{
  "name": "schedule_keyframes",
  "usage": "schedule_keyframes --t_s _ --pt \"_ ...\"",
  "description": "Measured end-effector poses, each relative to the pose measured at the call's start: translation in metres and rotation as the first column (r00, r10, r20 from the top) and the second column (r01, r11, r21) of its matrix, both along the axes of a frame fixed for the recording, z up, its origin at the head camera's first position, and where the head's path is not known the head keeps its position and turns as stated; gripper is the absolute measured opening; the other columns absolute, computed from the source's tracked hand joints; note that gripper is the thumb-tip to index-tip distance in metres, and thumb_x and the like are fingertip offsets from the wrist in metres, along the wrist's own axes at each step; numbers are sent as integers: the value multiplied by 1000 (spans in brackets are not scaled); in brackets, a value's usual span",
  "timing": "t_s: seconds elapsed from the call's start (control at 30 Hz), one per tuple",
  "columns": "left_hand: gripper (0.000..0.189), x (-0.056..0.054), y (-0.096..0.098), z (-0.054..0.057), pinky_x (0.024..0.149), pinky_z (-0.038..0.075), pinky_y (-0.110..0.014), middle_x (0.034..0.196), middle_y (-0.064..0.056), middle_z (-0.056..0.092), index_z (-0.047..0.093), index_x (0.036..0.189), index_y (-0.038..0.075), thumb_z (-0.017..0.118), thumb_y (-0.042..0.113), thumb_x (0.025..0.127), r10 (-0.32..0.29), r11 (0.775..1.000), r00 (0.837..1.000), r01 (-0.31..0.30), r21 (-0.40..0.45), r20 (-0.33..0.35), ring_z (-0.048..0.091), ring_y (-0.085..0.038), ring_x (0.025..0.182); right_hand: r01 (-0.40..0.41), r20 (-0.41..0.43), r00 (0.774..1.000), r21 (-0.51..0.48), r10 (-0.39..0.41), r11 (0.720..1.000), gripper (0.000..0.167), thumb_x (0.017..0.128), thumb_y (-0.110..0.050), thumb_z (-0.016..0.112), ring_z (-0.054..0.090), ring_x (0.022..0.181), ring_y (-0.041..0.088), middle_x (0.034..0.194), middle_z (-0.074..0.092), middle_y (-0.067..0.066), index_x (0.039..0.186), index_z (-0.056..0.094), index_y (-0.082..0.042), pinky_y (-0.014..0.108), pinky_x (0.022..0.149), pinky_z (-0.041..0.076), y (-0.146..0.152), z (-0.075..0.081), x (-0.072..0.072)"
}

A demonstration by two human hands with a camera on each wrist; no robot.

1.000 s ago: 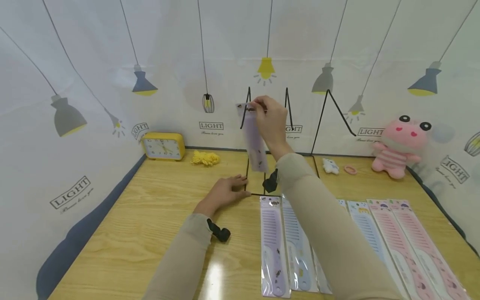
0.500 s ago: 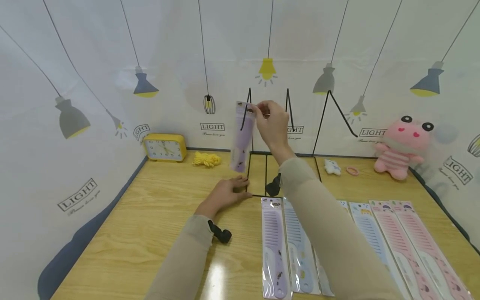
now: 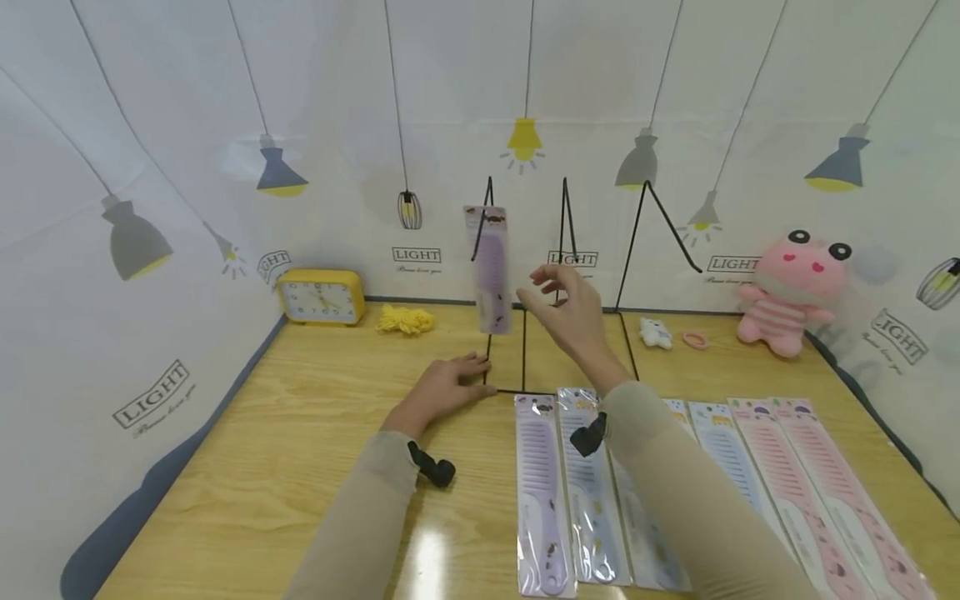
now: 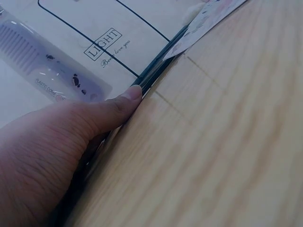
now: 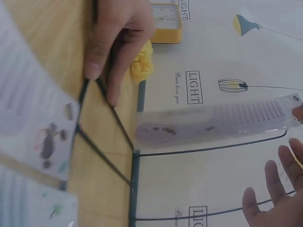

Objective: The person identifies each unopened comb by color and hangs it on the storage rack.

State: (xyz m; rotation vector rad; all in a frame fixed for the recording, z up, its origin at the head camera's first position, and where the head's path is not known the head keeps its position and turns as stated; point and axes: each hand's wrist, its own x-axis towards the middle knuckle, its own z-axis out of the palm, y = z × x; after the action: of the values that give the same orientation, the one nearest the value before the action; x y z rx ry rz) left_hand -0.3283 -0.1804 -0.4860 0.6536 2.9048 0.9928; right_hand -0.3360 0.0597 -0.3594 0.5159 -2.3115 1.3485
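- One purple comb packet (image 3: 492, 271) hangs at the left prong (image 3: 476, 250) of the black wire rack (image 3: 523, 354), just above the centre of the head view. The prong crosses its top edge, but I cannot make out the hole; if it is poorly seated, it could slip off.
- The fingers of my right hand (image 3: 572, 315) are spread and loose, holding nothing, just right of that packet. A brush from my thumb could set it swinging towards the prong's tip.
- Behind those fingers stands the middle prong (image 3: 570, 221); lifting carelessly, I might hook it and drag the rack askew.
- My left hand (image 3: 442, 387), left of centre, has its fingers extended against the rack's base, touching rather than wrapped round it. Should that pressure slacken, the thin frame could skid on the smooth bench (image 3: 300, 442) or tip.
- My right sleeve (image 3: 712, 492) passes over the flat packets at lower right, and whether it touches them I cannot tell. Dragging it, or the black fitting (image 3: 588, 435) at my wrist, could push the blue comb packet (image 3: 596, 525) out of line.
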Motion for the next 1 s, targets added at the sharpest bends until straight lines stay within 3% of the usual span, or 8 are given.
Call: schedule_keyframes --t_s 0.23,0.63,0.83,1.0 --pt "61 1 -2 2 121 25 -43 153 2 46 59 142 25 66 58 92 9 1000 1000 -9 -13 -6 38 -19 145 -43 133 990 24 39 999 48 91 -52 70 57 116 21 124 64 -5 130 63 -23 52 99 45 28 -15 28" --pt "60 3 1 1 121 25 -45 154 -1 45 59 143 23 68 54 92 -6 1000 1000 6 11 9 38 -20 145 -73 156 986 126 53 989 56 90 -56 69 53 125 24 134 62 -5 136 61 -27 63 101 41 56 -42 57" --pt "59 3 2 2 121 25 -45 155 -3 44 59 143 22 69 52 93 -17 1000 1000 16 8 17 38 -20 145 -162 150 980 208 132 965 56 93 -45 72 54 123 26 136 61 0 142 59 -20 60 99 45 63 -72 64" --pt "58 4 3 3 121 24 -43 155 -2 43 59 142 24 69 52 92 4 1000 1000 -4 11 30 36 -20 145 -242 102 970 302 221 922 61 92 -32 76 56 119 32 132 63 11 145 55 -8 48 90 56 69 -100 57"
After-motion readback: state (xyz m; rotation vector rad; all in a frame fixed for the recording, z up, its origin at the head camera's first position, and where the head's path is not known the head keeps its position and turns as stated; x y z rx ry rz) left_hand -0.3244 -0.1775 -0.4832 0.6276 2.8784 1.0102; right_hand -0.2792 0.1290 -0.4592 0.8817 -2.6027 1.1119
